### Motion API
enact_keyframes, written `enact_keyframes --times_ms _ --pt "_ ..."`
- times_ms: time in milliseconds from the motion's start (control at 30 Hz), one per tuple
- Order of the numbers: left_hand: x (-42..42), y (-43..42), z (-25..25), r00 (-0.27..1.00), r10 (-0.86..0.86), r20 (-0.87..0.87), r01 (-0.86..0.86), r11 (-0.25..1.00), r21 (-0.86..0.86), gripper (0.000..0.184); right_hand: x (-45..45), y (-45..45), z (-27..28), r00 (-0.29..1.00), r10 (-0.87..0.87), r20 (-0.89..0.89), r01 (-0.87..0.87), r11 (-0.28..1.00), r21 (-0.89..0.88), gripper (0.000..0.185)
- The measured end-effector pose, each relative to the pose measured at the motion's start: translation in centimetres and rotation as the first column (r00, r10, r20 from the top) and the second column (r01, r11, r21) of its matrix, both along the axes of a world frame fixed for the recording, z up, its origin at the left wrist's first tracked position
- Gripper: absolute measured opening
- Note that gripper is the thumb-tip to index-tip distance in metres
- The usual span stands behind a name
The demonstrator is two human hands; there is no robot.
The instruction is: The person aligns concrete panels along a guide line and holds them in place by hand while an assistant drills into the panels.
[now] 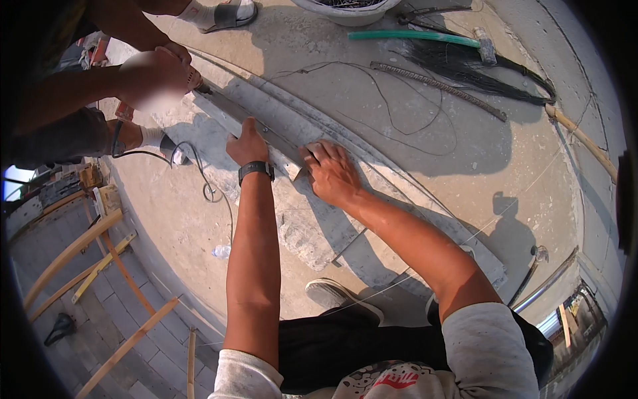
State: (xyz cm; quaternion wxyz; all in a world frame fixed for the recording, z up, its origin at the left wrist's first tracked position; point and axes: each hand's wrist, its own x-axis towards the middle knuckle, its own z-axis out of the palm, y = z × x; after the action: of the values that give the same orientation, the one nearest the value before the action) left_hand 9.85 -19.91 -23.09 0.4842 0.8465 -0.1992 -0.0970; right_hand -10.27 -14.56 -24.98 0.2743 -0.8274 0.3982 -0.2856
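Observation:
A long, narrow grey bar (278,141) lies slantwise over a stack of pale, dusty boards (309,236). My left hand (248,145), with a black watch on the wrist, grips the bar's near side, thumb along the top. My right hand (330,171) has its fingers curled over the bar's far edge close to its near end; the fingertips are partly hidden. At the bar's other end, a co-worker's hands hold a red power tool (193,78) with its tip against or very near the bar. Blur covers most of that tool.
A black cord (206,183) loops across the floor on the left. Ahead lie a green-handled hammer (425,36), a ribbed steel bar (438,90), black wire strands (458,70) and a bucket (352,12). Timber strips (129,346) stand lower left; another hammer (528,272) rests right.

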Motion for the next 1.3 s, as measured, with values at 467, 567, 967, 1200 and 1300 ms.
enact_keyframes --times_ms 467,567,967,1200,1300 --pt "0.7 0.2 -0.4 0.996 -0.041 0.077 0.031 0.992 0.123 0.056 -0.2 0.1 0.2 0.996 0.032 -0.079 -0.029 0.999 0.046 0.041" --pt "-0.1 0.1 0.4 0.994 -0.069 0.080 0.060 0.992 0.108 0.053 -0.2 0.1 0.0 0.998 0.017 -0.058 -0.016 1.000 0.020 0.039" --pt "1.3 0.4 -1.7 0.976 -0.107 0.190 0.072 0.981 0.183 0.075 -0.3 -0.3 0.5 0.999 -0.011 0.051 0.013 0.999 -0.040 0.040" --pt "-1.3 0.0 1.6 0.999 -0.046 0.000 0.046 0.985 0.166 0.086 -0.1 -0.1 0.4 1.000 0.001 0.001 -0.001 1.000 -0.022 0.039" --pt "0.5 0.3 1.1 0.967 -0.251 0.042 0.224 0.919 0.324 0.086 0.0 -0.1 -0.1 1.000 0.002 -0.028 -0.003 1.000 -0.028 0.038"
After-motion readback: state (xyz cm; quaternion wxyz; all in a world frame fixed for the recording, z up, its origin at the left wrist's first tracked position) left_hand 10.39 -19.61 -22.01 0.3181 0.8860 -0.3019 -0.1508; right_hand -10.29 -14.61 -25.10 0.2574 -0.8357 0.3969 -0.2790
